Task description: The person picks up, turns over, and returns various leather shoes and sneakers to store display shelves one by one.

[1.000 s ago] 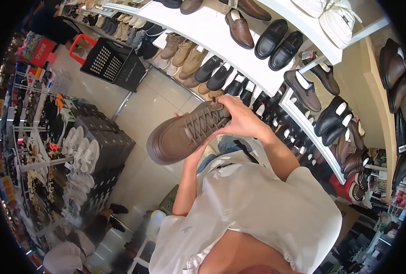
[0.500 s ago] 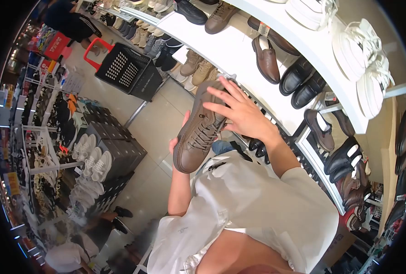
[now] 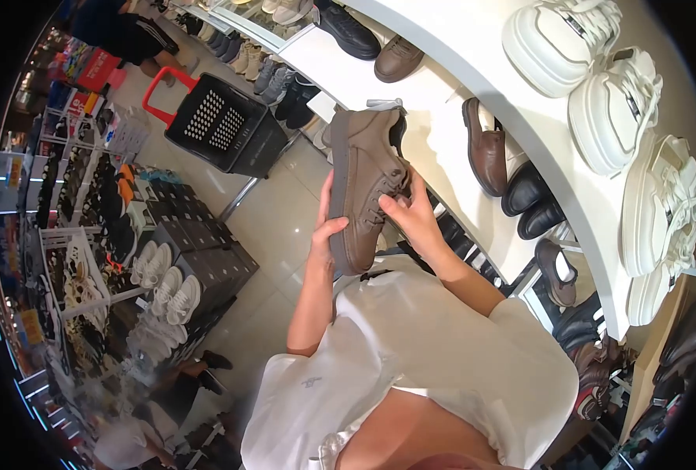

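Note:
A brown lace-up shoe [image 3: 361,184] is held up before me between both hands, its toe toward my body and its heel away. My left hand [image 3: 328,235] grips the sole side, with the thumb across the edge near the toe. On the other side, my right hand [image 3: 412,211] is closed on the laces and upper, its thumb lying over the lacing. The right fingers are partly hidden behind the shoe. Beyond the hands stands the white display shelf [image 3: 434,102], with a brown loafer [image 3: 485,153] and black shoes [image 3: 532,200] on it.
White sneakers [image 3: 598,102] line the upper shelf at right. A black shopping basket [image 3: 222,125] with a red handle stands on the tiled floor [image 3: 273,215]. Stacked grey boxes [image 3: 199,235] and white sneakers [image 3: 168,282] are at left. Other people [image 3: 121,39] appear at the far and lower left.
The shoe has turned from showing its laced top to more of its side. My right hand has moved from spread over the heel end down to the laces. The view has shifted slightly.

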The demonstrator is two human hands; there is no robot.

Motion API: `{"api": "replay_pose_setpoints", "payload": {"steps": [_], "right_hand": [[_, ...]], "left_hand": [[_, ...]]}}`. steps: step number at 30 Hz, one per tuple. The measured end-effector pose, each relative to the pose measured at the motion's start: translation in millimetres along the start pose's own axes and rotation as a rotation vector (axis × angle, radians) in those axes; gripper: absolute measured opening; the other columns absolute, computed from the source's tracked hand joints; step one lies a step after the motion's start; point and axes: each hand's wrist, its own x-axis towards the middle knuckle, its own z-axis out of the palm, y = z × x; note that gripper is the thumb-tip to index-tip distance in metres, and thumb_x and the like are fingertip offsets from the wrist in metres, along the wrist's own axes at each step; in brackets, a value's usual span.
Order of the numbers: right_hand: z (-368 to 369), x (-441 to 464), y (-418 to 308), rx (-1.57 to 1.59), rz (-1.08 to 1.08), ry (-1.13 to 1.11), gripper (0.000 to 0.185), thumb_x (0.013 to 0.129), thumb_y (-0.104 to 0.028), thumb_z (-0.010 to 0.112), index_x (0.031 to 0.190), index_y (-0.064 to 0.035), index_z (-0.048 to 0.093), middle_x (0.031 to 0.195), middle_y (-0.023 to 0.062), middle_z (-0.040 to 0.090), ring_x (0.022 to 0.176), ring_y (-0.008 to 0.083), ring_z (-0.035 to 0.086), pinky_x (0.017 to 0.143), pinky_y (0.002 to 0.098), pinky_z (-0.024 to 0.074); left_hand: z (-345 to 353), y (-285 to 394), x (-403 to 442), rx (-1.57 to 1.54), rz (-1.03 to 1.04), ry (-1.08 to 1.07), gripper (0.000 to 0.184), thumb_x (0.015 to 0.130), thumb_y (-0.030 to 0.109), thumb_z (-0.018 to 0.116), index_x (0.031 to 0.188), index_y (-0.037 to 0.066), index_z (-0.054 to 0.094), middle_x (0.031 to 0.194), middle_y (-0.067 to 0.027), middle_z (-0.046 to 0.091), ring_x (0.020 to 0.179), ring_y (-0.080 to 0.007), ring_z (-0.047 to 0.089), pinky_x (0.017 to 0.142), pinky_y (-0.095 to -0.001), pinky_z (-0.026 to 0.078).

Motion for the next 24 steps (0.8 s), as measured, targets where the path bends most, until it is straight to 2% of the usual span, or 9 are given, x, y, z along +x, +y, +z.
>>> {"api": "replay_pose_setpoints", "payload": {"steps": [2, 3, 6, 10, 12, 14, 15, 19, 24], "right_hand": [[-7.7, 20.5, 7.8, 0.085, 0.214, -0.136, 0.081, 0.085, -0.021, 0.074, 0.146, -0.0014, 0.024, 0.141, 0.0152, 0.038, 0.131, 0.0222, 0.040, 0.105, 0.0413, 0.0377], [-9.8, 26.9, 11.3, 0.049, 0.201, -0.114, 0.076, 0.087, -0.024, 0.071, 0.144, 0.0004, 0.027, 0.136, 0.0130, 0.046, 0.128, 0.0211, 0.043, 0.107, 0.0387, 0.0347], [-7.6, 48.7, 3.1, 0.183, 0.317, -0.002, 0.075, 0.087, -0.024, 0.072, 0.143, 0.0013, 0.029, 0.137, 0.0128, 0.045, 0.126, 0.0228, 0.046, 0.106, 0.0391, 0.0361], [2.1, 80.2, 5.4, 0.162, 0.250, 0.262, 0.075, 0.083, -0.018, 0.072, 0.143, -0.0016, 0.030, 0.136, 0.0118, 0.047, 0.124, 0.0233, 0.048, 0.101, 0.0386, 0.0417], [-0.9, 99.0, 18.3, 0.108, 0.166, 0.369, 0.070, 0.081, -0.018, 0.072, 0.138, -0.0002, 0.037, 0.131, 0.0114, 0.052, 0.120, 0.0226, 0.052, 0.097, 0.0367, 0.0444], [-3.7, 120.2, 24.7, -0.342, -0.053, 0.599, 0.062, 0.079, -0.023, 0.074, 0.129, 0.0006, 0.046, 0.123, 0.0111, 0.057, 0.113, 0.0224, 0.056, 0.094, 0.0355, 0.0459], [-12.7, 134.6, 37.2, -0.508, -0.172, 0.736, 0.060, 0.075, -0.028, 0.077, 0.120, 0.0021, 0.051, 0.110, 0.0147, 0.064, 0.102, 0.0256, 0.063, 0.088, 0.0353, 0.0480], [-16.2, 188.8, 25.2, -0.833, -0.198, 1.094, 0.063, 0.071, -0.030, 0.079, 0.117, 0.0044, 0.053, 0.096, 0.0225, 0.067, 0.089, 0.0359, 0.066, 0.081, 0.0409, 0.0501], [-29.4, 257.4, 10.3, -1.087, -0.199, 1.104, 0.062, 0.075, -0.033, 0.075, 0.120, 0.0034, 0.054, 0.110, 0.0223, 0.065, 0.099, 0.0389, 0.062, 0.087, 0.0427, 0.0473]], "left_hand": [[-5.6, 4.0, 21.3, 0.108, 0.012, -0.044, 0.103, 0.063, 0.021, 0.067, 0.152, 0.008, 0.016, 0.145, -0.0191, 0.035, 0.133, -0.0323, 0.040, 0.109, -0.0422, 0.035], [-9.0, 4.8, 32.3, 0.214, 0.027, -0.081, 0.103, 0.065, 0.021, 0.069, 0.152, 0.008, 0.015, 0.145, -0.0188, 0.035, 0.134, -0.0313, 0.038, 0.111, -0.0406, 0.032], [-24.8, 8.9, 67.5, 0.239, -0.070, -0.178, 0.104, 0.067, 0.021, 0.072, 0.152, 0.008, 0.015, 0.147, -0.0189, 0.033, 0.136, -0.0302, 0.035, 0.111, -0.0385, 0.028], [-45.6, 11.4, 125.5, 0.354, -0.171, -0.337, 0.093, 0.079, 0.022, 0.070, 0.152, 0.007, 0.014, 0.150, -0.0198, 0.026, 0.138, -0.0312, 0.030, 0.112, -0.0389, 0.026], [-58.9, 9.6, 155.1, 0.545, -0.207, -0.309, 0.084, 0.087, 0.030, 0.067, 0.151, 0.005, 0.018, 0.149, -0.0211, 0.025, 0.139, -0.0299, 0.029, 0.110, -0.0375, 0.029], [-62.6, 18.3, 177.7, 0.666, -0.307, -0.128, 0.078, 0.090, 0.036, 0.065, 0.148, 0.003, 0.025, 0.142, -0.0212, 0.037, 0.133, -0.0264, 0.038, 0.106, -0.0353, 0.034], [-71.1, 24.4, 188.0, 0.595, -0.327, -0.126, 0.067, 0.092, 0.034, 0.064, 0.142, 0.001, 0.034, 0.130, -0.0183, 0.050, 0.121, -0.0227, 0.049, 0.100, -0.0328, 0.040], [-118.1, 48.3, 218.0, 0.663, -0.373, -0.185, 0.053, 0.092, 0.030, 0.064, 0.132, -0.001, 0.048, 0.125, -0.0161, 0.055, 0.108, -0.0186, 0.056, 0.090, -0.0305, 0.046], [-171.8, 72.5, 238.9, 0.709, -0.496, -0.198, 0.049, 0.092, 0.028, 0.063, 0.129, -0.001, 0.051, 0.125, -0.0141, 0.055, 0.110, -0.0218, 0.058, 0.092, -0.0349, 0.048]]}}
